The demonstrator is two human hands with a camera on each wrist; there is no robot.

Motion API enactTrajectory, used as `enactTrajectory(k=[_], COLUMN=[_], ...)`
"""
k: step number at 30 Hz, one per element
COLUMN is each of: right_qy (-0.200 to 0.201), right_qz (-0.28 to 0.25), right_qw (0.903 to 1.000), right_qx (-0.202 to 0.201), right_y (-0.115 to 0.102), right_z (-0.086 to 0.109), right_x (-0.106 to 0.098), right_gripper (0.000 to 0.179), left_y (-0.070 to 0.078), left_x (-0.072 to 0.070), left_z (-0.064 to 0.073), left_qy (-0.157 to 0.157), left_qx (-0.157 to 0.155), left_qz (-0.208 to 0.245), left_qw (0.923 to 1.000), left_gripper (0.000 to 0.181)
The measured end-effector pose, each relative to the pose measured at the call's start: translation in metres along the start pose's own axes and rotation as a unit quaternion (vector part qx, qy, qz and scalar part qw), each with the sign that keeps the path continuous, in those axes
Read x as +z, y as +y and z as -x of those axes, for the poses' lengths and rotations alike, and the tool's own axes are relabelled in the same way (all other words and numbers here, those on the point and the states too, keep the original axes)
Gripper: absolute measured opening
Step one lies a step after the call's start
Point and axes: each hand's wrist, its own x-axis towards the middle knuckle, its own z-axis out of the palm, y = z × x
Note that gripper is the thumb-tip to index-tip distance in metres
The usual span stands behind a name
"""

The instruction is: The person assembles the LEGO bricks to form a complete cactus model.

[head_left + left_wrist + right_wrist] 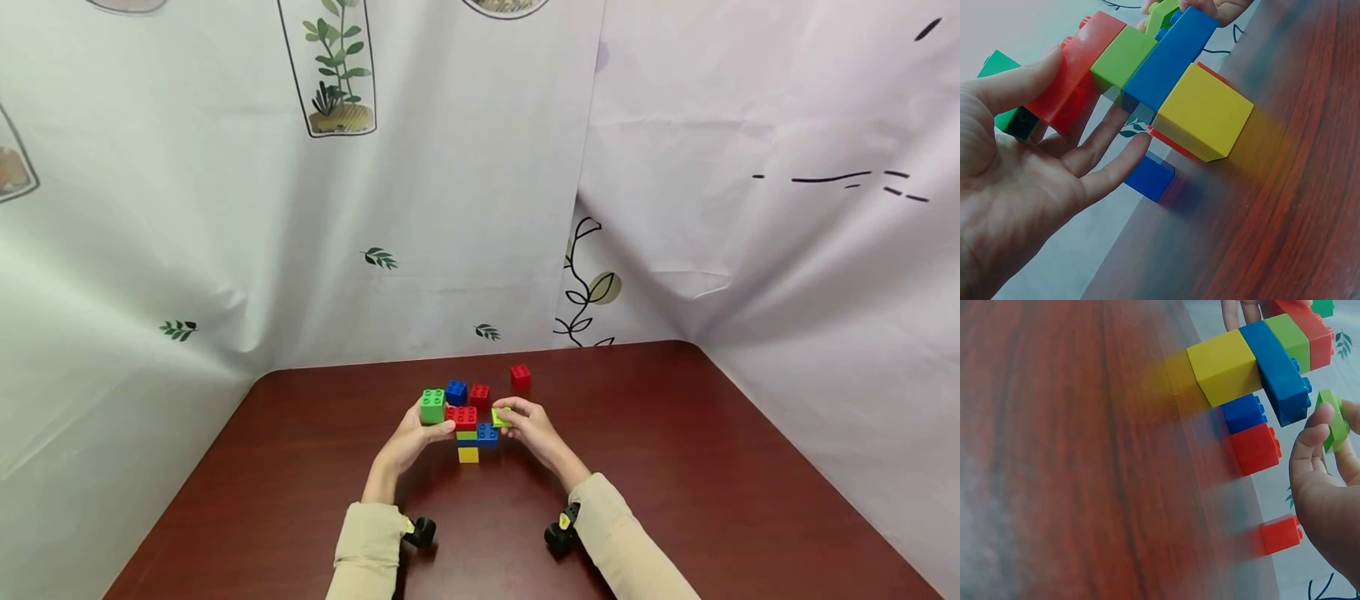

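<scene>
In front of me is a stack of toy building bricks: a yellow brick (1207, 112) lowest, then a long blue brick (1279, 375), a lime brick (1124, 57), a red brick (462, 417) and a green brick (432, 407) at the upper left. My left hand (405, 440) grips the red brick, its thumb along the near side and its other fingers behind the stack. My right hand (536, 429) pinches a thin lime brick (1334, 422) between thumb and fingers. That piece is held just right of the long blue brick's bare studs, apart from them in the right wrist view.
Behind the stack on the dark red-brown table (315, 467) lie a small blue brick (456, 392) and a red block (480, 394). Another red block (521, 377) stands farther back to the right. A white printed cloth (465, 208) hangs around the table.
</scene>
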Motion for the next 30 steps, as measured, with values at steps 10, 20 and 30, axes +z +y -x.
enactTrajectory(k=[10, 20, 30], right_qy=[-0.004, 0.002, -0.015], right_qz=[-0.013, -0.005, -0.002], right_qw=[0.9999, 0.9999, 0.9997], right_qx=[0.005, 0.013, 0.021], right_y=[0.0023, 0.003, 0.0023], right_z=[-0.0007, 0.0012, 0.0018], right_x=[0.0021, 0.0055, 0.0055], right_gripper=[0.032, 0.034, 0.036], left_y=[0.0027, 0.0011, 0.0017], left_x=[0.0018, 0.0015, 0.0], left_z=[-0.0019, -0.0042, -0.0043], left_qy=[0.016, 0.012, 0.006], left_qx=[-0.014, -0.01, -0.003], left_qz=[0.003, -0.003, 0.012], left_qw=[0.9998, 0.9999, 0.9999], left_gripper=[0.067, 0.065, 0.065])
